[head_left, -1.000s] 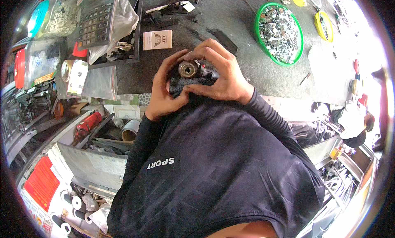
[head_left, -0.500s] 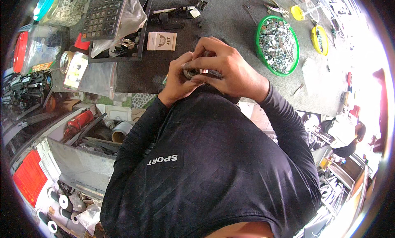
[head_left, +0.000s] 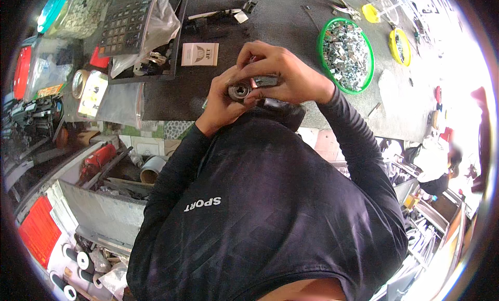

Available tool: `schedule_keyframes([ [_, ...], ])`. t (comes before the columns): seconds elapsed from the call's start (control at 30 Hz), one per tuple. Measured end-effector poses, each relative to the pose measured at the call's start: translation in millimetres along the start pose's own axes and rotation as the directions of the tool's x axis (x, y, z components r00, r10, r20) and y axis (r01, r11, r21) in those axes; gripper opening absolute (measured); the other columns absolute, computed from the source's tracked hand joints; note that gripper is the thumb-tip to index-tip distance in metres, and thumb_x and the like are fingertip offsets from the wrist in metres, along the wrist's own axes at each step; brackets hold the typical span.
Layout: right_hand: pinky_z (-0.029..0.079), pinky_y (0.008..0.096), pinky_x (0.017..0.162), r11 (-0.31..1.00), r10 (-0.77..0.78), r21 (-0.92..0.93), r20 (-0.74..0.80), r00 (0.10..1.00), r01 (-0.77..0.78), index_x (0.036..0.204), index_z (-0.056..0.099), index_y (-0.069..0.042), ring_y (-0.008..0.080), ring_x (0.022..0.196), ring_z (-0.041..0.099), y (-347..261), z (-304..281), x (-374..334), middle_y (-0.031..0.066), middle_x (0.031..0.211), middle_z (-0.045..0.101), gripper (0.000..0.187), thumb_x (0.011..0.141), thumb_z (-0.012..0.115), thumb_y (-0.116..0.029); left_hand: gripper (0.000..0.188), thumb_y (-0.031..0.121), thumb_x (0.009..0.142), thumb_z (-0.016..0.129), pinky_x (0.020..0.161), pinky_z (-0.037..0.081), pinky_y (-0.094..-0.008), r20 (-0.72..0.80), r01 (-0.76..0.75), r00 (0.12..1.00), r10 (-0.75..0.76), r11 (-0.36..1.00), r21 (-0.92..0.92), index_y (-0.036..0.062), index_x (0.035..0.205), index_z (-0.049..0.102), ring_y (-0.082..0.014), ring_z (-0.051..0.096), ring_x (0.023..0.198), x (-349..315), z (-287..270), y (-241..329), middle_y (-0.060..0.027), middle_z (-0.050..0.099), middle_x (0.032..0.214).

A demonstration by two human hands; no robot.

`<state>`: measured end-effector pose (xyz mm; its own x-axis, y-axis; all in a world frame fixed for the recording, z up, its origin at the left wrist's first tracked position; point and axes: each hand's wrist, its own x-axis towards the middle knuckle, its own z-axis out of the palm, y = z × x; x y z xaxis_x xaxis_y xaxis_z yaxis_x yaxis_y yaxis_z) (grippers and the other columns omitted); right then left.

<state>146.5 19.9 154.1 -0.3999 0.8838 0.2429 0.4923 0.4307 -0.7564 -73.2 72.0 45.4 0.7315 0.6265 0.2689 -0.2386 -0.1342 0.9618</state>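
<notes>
My left hand is closed round a round grey metal piece with a ringed end and a dark hollow in its middle. From the other side my right hand grips the same piece, its thumb beside the ring and its fingers curled over the top. A silvery part shows between the right thumb and fingers; whether it joins the round piece I cannot tell. Both hands are at the bench's near edge, in front of my chest. Just below the right hand lies a glossy black shape, partly hidden.
A small white box lies beyond the left hand. Farther left, a calculator rests over a black tray. To the right are a green basket of small metal parts, a yellow basket and pliers.
The ringed end of the metal piece now faces up and shows more fully. My right hand has shifted slightly left. The whole view has moved a little.
</notes>
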Motion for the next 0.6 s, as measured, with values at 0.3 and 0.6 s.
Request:
schedule_keyframes([
  [0.3,0.059,0.0429,0.102,0.992,0.121,0.058,-0.278,0.953,-0.11,0.133,0.081,-0.008,0.0313,0.118,0.073,-8,12,2,0.0118,0.121,0.076,0.078,0.07,0.106,-0.045,0.029,0.017,0.083,0.091,0.08,0.058,-0.0357,-0.014,0.07,0.998,-0.069,0.996,0.056,0.0037,0.099,0.07,-0.0217,0.076,0.089,3,2,4,-0.0085,0.073,0.096],
  [0.6,0.063,0.0412,0.097,0.979,0.106,0.195,-0.202,0.974,-0.066,0.119,0.086,-0.004,0.0331,0.106,0.081,7,33,2,0.0145,0.115,0.083,0.047,0.079,0.1,-0.025,0.034,0.009,0.086,0.088,0.087,0.061,-0.0327,-0.023,0.076,0.997,-0.075,0.996,0.042,0.0024,0.117,0.077,-0.016,0.077,0.101,-4,-3,-8,-0.0073,0.081,0.11],
])
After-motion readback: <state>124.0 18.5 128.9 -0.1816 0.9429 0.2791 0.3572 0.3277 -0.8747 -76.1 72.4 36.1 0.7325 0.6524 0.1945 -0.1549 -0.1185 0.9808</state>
